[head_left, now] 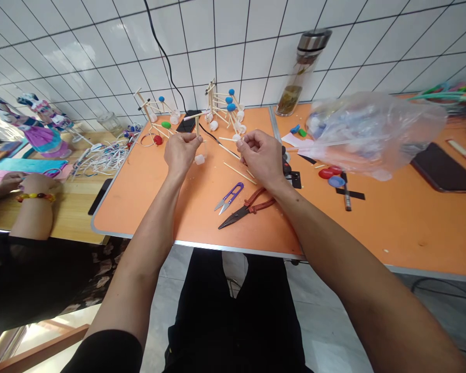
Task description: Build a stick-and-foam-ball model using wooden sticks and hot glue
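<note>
My left hand [182, 153] pinches a small frame of wooden sticks [197, 126], with a pinkish-tipped stick across its top. A white round piece [199, 159] hangs at the frame's lower end. Closed fingers of my right hand [262, 155] grip a small white piece [236, 138], and a thin wooden stick [227, 139] points left from it. Below the hands lie loose wooden sticks [238, 172], purple thread snips [230, 198] and red-handled pliers [246, 210]. Behind them stand stick models [221, 106] with blue balls and white wheels.
A glass tea bottle [293, 85] stands by the tiled wall. Right of my hands are a clear plastic bag [376, 134], red and blue pieces [330, 172], a marker [347, 199] and a dark phone [446, 168]. At left, another person's arm [33, 202] rests near dolls [42, 127].
</note>
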The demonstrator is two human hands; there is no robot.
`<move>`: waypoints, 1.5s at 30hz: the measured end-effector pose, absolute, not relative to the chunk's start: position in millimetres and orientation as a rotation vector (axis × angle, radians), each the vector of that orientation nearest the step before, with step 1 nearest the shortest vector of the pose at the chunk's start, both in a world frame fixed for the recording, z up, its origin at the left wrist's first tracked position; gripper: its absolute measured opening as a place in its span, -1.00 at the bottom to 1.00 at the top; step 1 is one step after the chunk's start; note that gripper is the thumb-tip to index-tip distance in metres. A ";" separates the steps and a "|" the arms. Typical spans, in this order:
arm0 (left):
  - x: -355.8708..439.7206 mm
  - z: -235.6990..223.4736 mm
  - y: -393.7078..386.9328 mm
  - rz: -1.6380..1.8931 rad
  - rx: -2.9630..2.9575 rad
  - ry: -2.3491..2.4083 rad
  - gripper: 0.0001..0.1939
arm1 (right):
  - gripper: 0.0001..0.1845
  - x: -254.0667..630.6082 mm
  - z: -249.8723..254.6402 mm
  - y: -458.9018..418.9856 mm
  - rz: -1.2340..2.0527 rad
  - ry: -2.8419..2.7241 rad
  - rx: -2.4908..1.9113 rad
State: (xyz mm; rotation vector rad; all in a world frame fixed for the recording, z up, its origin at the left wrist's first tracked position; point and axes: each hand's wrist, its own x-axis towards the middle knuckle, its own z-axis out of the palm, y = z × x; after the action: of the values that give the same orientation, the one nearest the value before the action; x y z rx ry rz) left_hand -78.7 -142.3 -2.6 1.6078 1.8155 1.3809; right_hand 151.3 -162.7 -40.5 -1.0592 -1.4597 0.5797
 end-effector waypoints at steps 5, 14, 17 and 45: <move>-75.1 -10.8 -137.3 1.465 1.693 1.732 -0.83 | -0.62 154.4 -40.1 -162.5 0.675 -1.422 -1.006; -59.5 -22.0 -139.0 1.458 1.600 1.520 -0.71 | -0.60 174.1 -33.9 -145.4 0.625 -1.392 -1.023; -59.0 -23.8 -138.7 1.466 1.587 1.496 -0.74 | -0.61 181.4 -30.2 -131.3 0.623 -1.403 -1.032; -51.4 -15.7 -146.5 1.177 1.370 1.326 -0.92 | -0.66 166.0 -43.4 -156.5 0.640 -1.543 -0.994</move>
State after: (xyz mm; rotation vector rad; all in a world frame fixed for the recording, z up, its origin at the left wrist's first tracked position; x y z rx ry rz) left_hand -51.4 -146.5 -15.7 1.3696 1.3260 1.1771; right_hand 166.0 -156.5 -43.4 -0.9945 -1.5432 0.6397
